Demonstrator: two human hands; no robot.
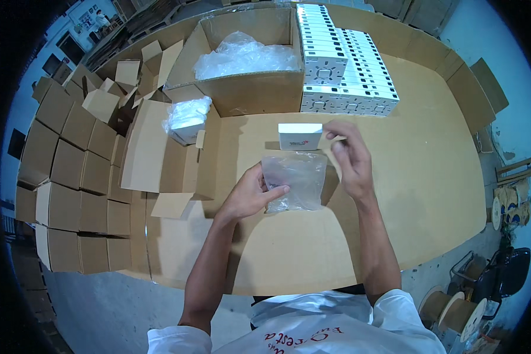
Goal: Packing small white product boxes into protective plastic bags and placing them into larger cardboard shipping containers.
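The left hand pinches a clear bag, the right hand half-open just beside the white box behind it: box not yet bagged.

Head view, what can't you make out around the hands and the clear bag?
- Clear plastic bag: whether anything is inside; its film is hazy.
- Left hand: palm hidden, only its back shows.
- Large carton: contents covered by crumpled plastic.
- Small white box by the right hand: far side hidden.

Two hands, one clear bag, one white box, one big open carton (stacked boxes uncountable)
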